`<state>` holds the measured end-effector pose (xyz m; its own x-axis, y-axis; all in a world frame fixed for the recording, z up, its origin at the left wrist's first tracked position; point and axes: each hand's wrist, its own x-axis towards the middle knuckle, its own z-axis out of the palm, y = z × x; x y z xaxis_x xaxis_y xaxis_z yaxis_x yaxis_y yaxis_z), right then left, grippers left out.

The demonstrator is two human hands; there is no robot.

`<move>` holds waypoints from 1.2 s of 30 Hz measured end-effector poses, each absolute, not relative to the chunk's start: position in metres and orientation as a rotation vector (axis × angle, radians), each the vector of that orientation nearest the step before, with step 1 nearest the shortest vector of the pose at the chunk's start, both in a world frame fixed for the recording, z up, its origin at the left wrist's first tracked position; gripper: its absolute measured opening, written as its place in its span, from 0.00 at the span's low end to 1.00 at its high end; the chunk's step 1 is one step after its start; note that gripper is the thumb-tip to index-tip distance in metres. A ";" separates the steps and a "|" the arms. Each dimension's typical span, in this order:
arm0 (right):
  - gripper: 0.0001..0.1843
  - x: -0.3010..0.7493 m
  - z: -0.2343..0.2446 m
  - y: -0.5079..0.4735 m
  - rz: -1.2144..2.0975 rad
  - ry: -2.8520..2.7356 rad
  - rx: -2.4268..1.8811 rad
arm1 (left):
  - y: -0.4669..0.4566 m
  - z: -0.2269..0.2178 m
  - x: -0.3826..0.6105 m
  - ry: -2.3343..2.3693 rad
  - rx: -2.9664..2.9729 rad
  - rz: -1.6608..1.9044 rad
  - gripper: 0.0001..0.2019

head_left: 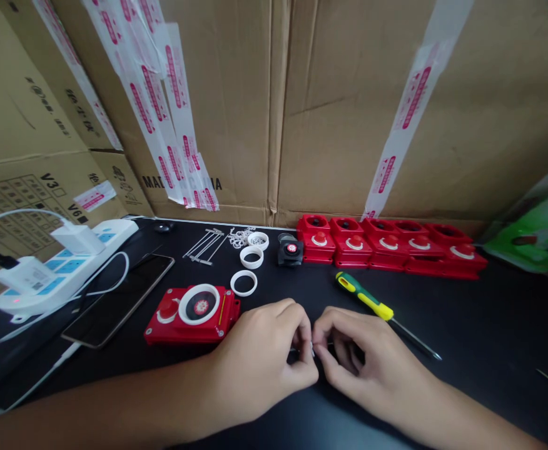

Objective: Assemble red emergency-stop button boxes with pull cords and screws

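My left hand (274,356) and my right hand (368,353) meet at the front middle of the black table, fingertips pinched together. Between them shows a sliver of something small and whitish, mostly hidden by the fingers; its kind I cannot make out. Just left of my left hand lies a red box (187,337) with a red button (168,308) and a white ring (179,305) around a black disc (202,307). Beyond my right hand rests a green and yellow screwdriver (372,300), its tip pointing right.
Behind are loose white rings (243,292), thin T-shaped metal rods (203,247), a small white chain (241,237), a black part (289,251) and a row of red boxes (386,247). A phone (124,300) and power strip (67,265) lie left. Cardboard (349,125) walls the back.
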<state>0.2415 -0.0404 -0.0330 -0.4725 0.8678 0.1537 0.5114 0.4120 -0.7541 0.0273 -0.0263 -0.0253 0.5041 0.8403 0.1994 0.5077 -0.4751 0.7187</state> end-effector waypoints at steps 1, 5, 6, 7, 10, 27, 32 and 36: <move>0.04 0.241 -0.033 -0.041 0.863 -2.139 -1.166 | -0.026 -0.025 0.027 1.104 2.154 0.727 0.08; 0.04 0.240 -0.035 -0.042 0.817 -2.145 -1.163 | -0.027 -0.025 0.028 1.126 2.143 0.713 0.08; 0.04 0.239 -0.036 -0.042 0.799 -2.146 -1.169 | -0.027 -0.025 0.029 1.129 2.144 0.711 0.08; 0.05 0.238 -0.036 -0.042 0.773 -2.146 -1.176 | -0.027 -0.025 0.029 1.135 2.144 0.710 0.08; 0.06 0.236 -0.037 -0.042 0.660 -2.154 -1.176 | -0.027 -0.026 0.029 1.160 2.141 0.693 0.07; 0.07 0.233 -0.035 -0.044 0.352 -2.235 -1.079 | -0.026 -0.027 0.031 1.144 2.052 0.680 0.06; 0.06 0.235 -0.035 -0.044 0.319 -2.290 -1.051 | -0.026 -0.024 0.031 1.142 2.056 0.702 0.04; 0.06 0.236 -0.035 -0.043 0.224 -2.331 -0.975 | -0.026 -0.022 0.032 1.144 2.056 0.696 0.05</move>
